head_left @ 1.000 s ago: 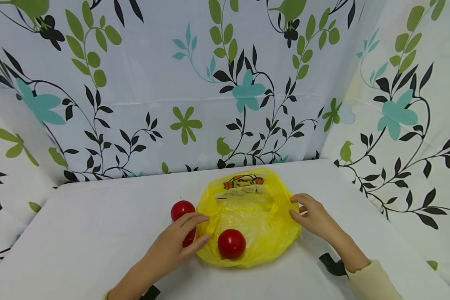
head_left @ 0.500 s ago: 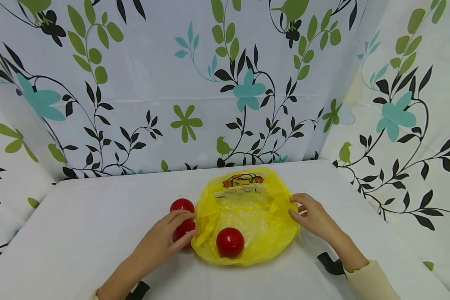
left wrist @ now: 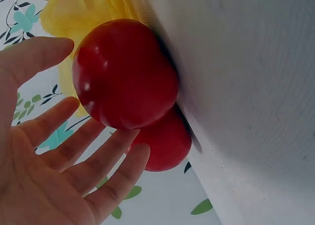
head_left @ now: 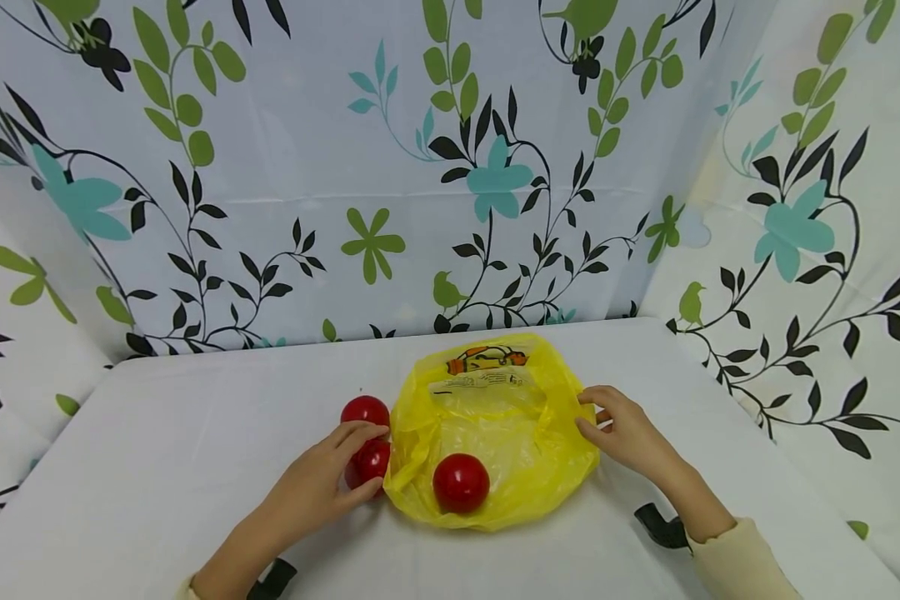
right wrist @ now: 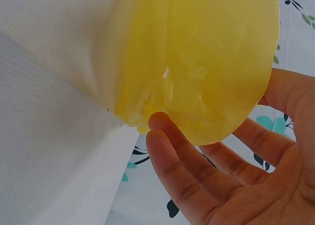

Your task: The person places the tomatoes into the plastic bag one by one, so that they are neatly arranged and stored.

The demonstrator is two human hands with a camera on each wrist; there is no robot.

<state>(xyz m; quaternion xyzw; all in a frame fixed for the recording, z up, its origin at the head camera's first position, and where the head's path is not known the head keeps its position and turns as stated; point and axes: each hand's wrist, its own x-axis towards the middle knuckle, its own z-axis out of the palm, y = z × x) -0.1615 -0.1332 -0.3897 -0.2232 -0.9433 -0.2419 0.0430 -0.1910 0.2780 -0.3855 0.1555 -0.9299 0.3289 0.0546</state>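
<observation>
A yellow plastic bag (head_left: 558, 492) lies on the table with its mouth spread toward me. One glossy red round fruit (head_left: 461, 483) rests at its near side, inside the mouth. Left of the bag, a second red fruit (head_left: 370, 462) stands in front of a third (head_left: 365, 409). My left hand (head_left: 311, 487) is beside the nearer one, thumb and fingers spread about it; the left wrist view has that fruit (left wrist: 125, 75) in front of the fingertips. On the other side, my right hand (head_left: 626, 425) touches the bag's right wall with loosely bent fingers.
A white table (head_left: 195, 433) bears everything. Behind it and at both sides hangs a white curtain (head_left: 292, 167) with leaves, birds and flowers. A black curved piece (head_left: 663, 527) sits at the right wrist, another black piece (head_left: 272, 578) at the left.
My left hand has moved left, from the bag's left edge to the nearer loose fruit. The right hand stays at the bag, and the fruit in its mouth has hardly shifted.
</observation>
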